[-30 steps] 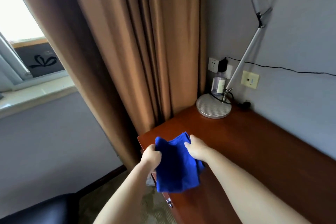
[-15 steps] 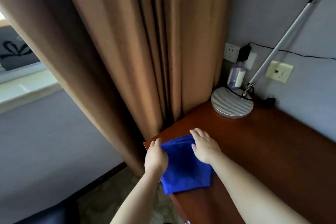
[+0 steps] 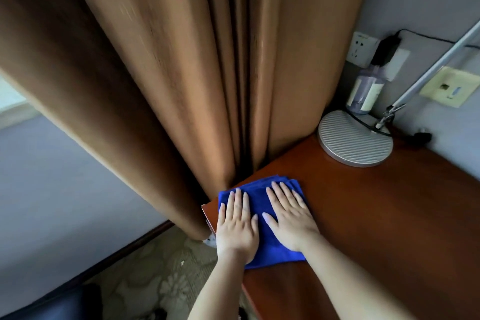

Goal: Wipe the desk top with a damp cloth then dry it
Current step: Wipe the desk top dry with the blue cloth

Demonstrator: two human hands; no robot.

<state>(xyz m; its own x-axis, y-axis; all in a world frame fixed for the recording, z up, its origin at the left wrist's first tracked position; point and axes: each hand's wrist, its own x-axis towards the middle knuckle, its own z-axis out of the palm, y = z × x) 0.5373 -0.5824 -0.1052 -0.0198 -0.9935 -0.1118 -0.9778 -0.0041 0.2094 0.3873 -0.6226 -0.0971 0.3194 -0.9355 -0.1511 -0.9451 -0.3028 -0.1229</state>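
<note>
**Both palms flat on the blue cloth at the desk's corner**

Both forearms reach forward from the bottom of the view, side by side, wrists nearly straight. The left hand lies palm-down on the left part of the blue cloth, its fingers straight and slightly spread, gripping nothing. The right hand lies palm-down just beside it on the cloth's right part, fingers straight and fanned a little wider, thumb pointing toward the left hand. The folded cloth sits flat on the desk at its near-left corner, its left edge at the desk's edge, close by the brown curtain. At the far corner stands a lamp base, with a bottle behind it.
</note>
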